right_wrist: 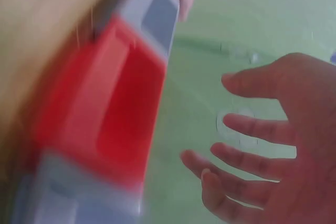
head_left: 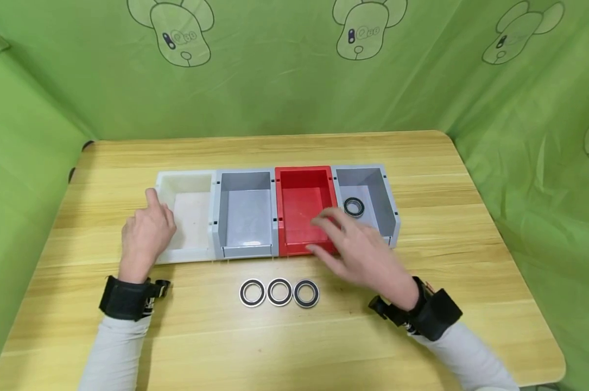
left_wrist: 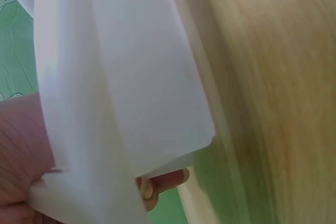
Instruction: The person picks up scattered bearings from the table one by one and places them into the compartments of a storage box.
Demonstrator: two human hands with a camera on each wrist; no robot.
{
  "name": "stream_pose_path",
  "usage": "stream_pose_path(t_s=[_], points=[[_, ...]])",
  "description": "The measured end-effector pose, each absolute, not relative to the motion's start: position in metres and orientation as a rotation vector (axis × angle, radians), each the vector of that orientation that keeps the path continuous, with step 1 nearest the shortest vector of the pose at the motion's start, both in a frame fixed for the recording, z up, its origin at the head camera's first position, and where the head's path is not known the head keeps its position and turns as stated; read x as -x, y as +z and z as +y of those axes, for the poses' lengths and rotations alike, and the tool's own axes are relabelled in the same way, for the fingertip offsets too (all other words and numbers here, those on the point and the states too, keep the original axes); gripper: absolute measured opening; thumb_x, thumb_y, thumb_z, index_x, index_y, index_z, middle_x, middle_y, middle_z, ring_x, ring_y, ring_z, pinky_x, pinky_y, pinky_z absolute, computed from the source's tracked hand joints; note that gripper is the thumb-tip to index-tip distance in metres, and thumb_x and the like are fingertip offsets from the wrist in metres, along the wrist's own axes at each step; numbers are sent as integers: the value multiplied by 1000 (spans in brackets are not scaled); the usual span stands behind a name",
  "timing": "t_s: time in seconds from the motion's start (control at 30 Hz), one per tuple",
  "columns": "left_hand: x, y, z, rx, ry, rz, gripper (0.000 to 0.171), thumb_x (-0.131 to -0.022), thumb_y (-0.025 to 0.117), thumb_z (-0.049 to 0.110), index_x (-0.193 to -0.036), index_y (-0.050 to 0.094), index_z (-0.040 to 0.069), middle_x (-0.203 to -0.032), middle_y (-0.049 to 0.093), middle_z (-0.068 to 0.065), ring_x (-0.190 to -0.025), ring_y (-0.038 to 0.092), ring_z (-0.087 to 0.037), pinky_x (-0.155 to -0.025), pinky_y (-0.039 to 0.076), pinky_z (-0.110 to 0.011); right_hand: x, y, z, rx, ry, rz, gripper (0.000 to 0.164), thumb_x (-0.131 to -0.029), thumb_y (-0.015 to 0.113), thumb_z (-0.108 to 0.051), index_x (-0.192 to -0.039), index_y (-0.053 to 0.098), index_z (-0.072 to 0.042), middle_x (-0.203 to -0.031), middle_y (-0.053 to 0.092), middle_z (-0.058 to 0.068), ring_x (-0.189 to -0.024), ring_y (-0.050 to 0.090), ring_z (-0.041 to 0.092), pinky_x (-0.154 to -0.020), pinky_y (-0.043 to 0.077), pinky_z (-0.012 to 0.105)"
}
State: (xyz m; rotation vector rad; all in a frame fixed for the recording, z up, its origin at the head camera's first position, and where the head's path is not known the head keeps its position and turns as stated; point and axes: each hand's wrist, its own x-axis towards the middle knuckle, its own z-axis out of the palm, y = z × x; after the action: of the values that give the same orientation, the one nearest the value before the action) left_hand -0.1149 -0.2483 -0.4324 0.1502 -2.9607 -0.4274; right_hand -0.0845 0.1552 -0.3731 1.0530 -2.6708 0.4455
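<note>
At the left end of the bin row, my left hand [head_left: 147, 233] holds the side wall of the white bin [head_left: 187, 254]; in the left wrist view fingertips [left_wrist: 172, 179] show past the wall's edge. My right hand [head_left: 360, 252] hovers over the front of the red bin [head_left: 301, 206], its fingers spread and loosely bent around nothing. Inside the right-hand grey bin [head_left: 391, 217] lies one ball bearing [head_left: 349, 213] with a black seal. Three similar bearings lie side by side on the table before the bins: left [head_left: 243, 301], middle [head_left: 271, 300] and right [head_left: 298, 301].
Another grey bin [head_left: 247, 217] is joined between the white and red ones. The bins stand on a wood-grain table [head_left: 201, 347] with rounded corners. Green fabric [head_left: 274, 98] printed with cartoon heads encloses the back and sides.
</note>
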Motion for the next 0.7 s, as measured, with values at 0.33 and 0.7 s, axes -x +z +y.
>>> stream_pose_path(t_s=[0.33, 0.7], points=[[114, -431, -249, -168, -448, -2993, 30, -106, 34, 17, -120, 36, -9, -50, 40, -8, -38, 41, -26, -34, 26, -31, 58, -396, 134, -1320, 314, -2759, 54, -92, 72, -50, -133, 62, -17, -116, 67, 5, -89, 69, 16, -69, 60, 30], [115, -432, -250, -166, -462, -2993, 30, -106, 34, 16, -121, 36, -9, -50, 40, -9, -38, 41, -26, -35, 26, -31, 44, -422, 130, -1453, 143, -2942, 58, -88, 73, -56, -130, 62, -16, -104, 63, 2, -79, 61, 12, -66, 52, 26]])
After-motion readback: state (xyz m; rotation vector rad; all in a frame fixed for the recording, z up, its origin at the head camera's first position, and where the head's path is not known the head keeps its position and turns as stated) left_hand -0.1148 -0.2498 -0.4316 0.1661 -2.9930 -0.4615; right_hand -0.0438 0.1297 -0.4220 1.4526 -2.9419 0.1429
